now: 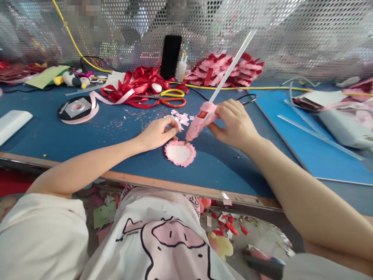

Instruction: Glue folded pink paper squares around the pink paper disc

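Below, mirrored letters reading "momi" appear on a white pig-print garment (175,249). A white-and-orange bottle (181,69) stands beside a black phone (170,57); its contents cannot be made out. On the blue table (140,167), the right hand (234,122) grips a pink glue gun (201,121), its nozzle at the upper edge of a pink-fringed white disc (180,153). The left hand (159,133), fingers curled, is at the disc's upper left; whether it pinches anything is unclear.
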A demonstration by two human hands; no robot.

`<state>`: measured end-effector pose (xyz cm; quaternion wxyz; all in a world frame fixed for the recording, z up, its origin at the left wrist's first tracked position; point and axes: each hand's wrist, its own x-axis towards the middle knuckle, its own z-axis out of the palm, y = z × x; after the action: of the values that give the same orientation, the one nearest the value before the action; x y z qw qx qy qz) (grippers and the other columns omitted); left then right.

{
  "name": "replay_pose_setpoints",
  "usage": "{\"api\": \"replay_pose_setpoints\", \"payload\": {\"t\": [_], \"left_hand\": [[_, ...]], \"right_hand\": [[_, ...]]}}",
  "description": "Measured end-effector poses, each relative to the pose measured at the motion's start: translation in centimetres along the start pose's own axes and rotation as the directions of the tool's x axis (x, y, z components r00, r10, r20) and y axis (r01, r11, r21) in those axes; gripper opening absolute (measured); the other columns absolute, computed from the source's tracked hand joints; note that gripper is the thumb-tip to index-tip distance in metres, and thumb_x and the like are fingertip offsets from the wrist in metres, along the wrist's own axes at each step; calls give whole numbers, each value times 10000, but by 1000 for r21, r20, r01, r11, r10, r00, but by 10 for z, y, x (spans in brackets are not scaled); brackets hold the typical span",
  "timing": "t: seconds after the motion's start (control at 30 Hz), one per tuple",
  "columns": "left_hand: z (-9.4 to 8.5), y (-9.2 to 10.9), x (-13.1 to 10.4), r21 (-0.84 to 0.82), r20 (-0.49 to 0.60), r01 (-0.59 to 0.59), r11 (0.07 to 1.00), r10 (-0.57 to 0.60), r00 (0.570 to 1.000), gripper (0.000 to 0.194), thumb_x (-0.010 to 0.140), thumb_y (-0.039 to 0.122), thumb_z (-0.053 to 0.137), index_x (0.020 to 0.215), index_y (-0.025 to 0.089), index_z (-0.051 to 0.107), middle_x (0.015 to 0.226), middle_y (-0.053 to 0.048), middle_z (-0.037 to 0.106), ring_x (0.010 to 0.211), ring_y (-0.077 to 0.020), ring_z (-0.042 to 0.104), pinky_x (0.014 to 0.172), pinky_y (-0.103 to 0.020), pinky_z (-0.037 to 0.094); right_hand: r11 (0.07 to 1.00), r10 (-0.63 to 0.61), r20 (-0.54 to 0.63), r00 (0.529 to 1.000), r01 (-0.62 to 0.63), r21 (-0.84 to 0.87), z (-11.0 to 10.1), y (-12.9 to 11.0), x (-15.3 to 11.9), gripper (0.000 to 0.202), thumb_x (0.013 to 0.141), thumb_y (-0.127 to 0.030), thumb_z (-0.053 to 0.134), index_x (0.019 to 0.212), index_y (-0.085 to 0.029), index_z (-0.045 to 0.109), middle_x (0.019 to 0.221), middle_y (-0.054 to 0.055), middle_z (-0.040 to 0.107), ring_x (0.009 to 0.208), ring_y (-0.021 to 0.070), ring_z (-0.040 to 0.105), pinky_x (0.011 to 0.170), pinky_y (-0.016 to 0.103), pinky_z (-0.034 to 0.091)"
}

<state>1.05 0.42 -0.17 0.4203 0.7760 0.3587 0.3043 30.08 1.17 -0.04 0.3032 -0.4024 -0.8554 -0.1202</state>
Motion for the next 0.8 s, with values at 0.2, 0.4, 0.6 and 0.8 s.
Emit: {"api": "replay_pose_setpoints", "payload": {"t": [0.2, 0.4, 0.6, 0.8], "left_hand": [[0, 4, -1, 21, 1, 29, 999, -29, 1000, 67, 1037, 232, 608, 993, 181, 610, 947, -26, 758, 848, -155, 803, 822, -274, 556], [-1, 5, -2, 43, 10, 39, 998, -39, 999, 78, 1033, 250, 608, 987, 187, 611, 933, -29, 769, 863, -174, 806, 827, -292, 553], [-1, 6, -1, 45, 6, 53, 998, -53, 999, 68, 1034, 234, 612, 988, 185, 611, 960, -31, 767, 858, -165, 805, 828, -284, 550], [-1, 6, -1, 36, 10, 51, 998, -52, 999, 58, 1036, 221, 615, 992, 183, 615, 972, -32, 767, 859, -162, 807, 827, -279, 551]], "right_hand": [[1000, -3, 2, 1000, 3, -5, -2, -2, 0, 152, 1040, -386, 521, 950, -263, 515, 1036, 136, 726, 920, 259, 573, 816, 449, 428], [1000, 18, 12, 1000, -18, -5, -4, -2, 1, 96, 1022, -355, 541, 989, -268, 565, 1051, 138, 741, 951, 274, 594, 828, 472, 440], [1000, 22, 22, 1000, -22, -13, -5, -3, 1, 86, 1020, -347, 545, 997, -271, 576, 1067, 139, 749, 971, 273, 602, 845, 472, 451], [999, 1, 9, 1000, -1, -38, -7, -3, 1, 87, 1024, -354, 550, 1018, -272, 577, 1085, 138, 759, 978, 279, 612, 841, 471, 447]]}}
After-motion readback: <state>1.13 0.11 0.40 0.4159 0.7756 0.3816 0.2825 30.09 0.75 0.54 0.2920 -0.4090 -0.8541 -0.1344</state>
